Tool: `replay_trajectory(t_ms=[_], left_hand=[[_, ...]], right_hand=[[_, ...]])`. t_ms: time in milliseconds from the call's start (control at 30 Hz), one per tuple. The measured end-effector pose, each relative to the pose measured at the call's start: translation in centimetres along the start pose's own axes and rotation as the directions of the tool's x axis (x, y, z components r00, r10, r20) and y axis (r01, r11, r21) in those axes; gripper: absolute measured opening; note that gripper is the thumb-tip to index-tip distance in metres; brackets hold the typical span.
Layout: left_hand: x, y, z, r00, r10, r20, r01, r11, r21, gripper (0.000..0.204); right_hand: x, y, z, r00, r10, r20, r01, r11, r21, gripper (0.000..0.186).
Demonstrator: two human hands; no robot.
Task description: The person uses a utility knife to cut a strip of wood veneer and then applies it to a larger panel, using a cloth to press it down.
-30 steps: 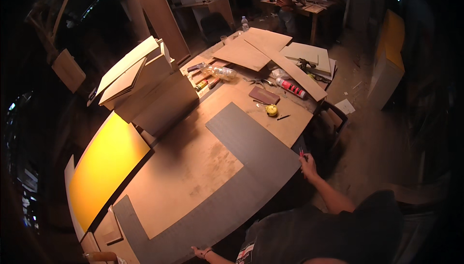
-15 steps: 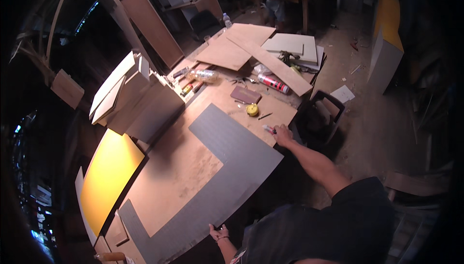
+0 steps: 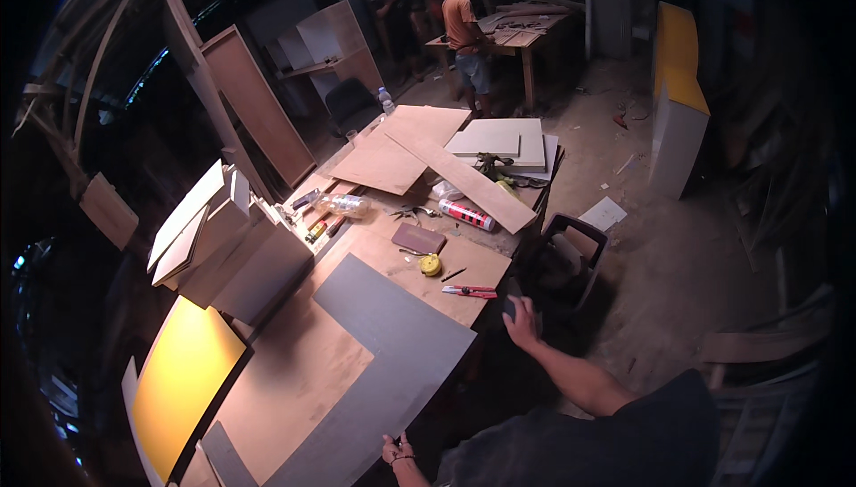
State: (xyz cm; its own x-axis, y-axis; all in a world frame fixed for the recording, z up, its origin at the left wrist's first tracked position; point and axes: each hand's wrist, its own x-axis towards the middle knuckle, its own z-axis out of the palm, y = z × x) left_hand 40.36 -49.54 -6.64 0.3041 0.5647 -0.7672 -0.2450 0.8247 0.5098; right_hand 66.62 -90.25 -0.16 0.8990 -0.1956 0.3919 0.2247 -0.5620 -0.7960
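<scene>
My left hand [image 3: 399,449] is at the near edge of a grey L-shaped sheet [image 3: 392,389], its fingers apart at the rim. The sheet lies on a wooden workbench [image 3: 303,344]. My right hand [image 3: 522,324] is just off the bench's right side, fingers curled around something dark that I cannot make out. A red utility knife [image 3: 470,292] lies on the bench close to that hand. Beyond the knife are a dark pencil-like stick [image 3: 454,274], a yellow tape measure [image 3: 431,265] and a brownish-red flat block [image 3: 418,238].
Wooden boards [image 3: 401,148], a red-and-white tube [image 3: 466,215] and a plastic bottle [image 3: 344,206] lie farther back. Stacked panels [image 3: 214,237] and a yellow sheet [image 3: 185,380] stand left. A black bin [image 3: 593,260] is beside the bench. A person in orange [image 3: 463,23] stands at another table.
The red utility knife has left my right hand and now lies on the bench. My right hand has drawn back off the bench edge. The view has tilted up, showing more of the background.
</scene>
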Motion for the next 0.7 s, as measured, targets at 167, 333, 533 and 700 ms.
replay_trajectory(t_ms=[167,333,533,700], left_hand=[[0.2,0.0,1.2,0.987,0.092,-0.135,-0.081,0.993,0.087,0.037],[-0.3,0.7,2.5,0.973,0.156,-0.168,-0.131,0.98,0.152,0.044],[-1.0,1.6,3.3,0.976,0.136,-0.171,-0.092,0.966,0.242,0.043],[-0.5,2.0,3.5,0.989,0.09,-0.118,-0.055,0.961,0.273,0.041]], right_hand=[[-21.6,9.3,-15.5,0.582,0.755,0.303,-0.472,0.617,-0.63,0.052],[-34.5,12.7,-26.6,0.098,0.913,0.397,-0.259,0.408,-0.875,0.044],[-35.8,15.4,-23.9,0.08,0.807,0.585,-0.16,0.589,-0.792,0.038],[-27.7,17.5,-11.4,0.581,0.631,0.514,-0.324,0.759,-0.565,0.039]])
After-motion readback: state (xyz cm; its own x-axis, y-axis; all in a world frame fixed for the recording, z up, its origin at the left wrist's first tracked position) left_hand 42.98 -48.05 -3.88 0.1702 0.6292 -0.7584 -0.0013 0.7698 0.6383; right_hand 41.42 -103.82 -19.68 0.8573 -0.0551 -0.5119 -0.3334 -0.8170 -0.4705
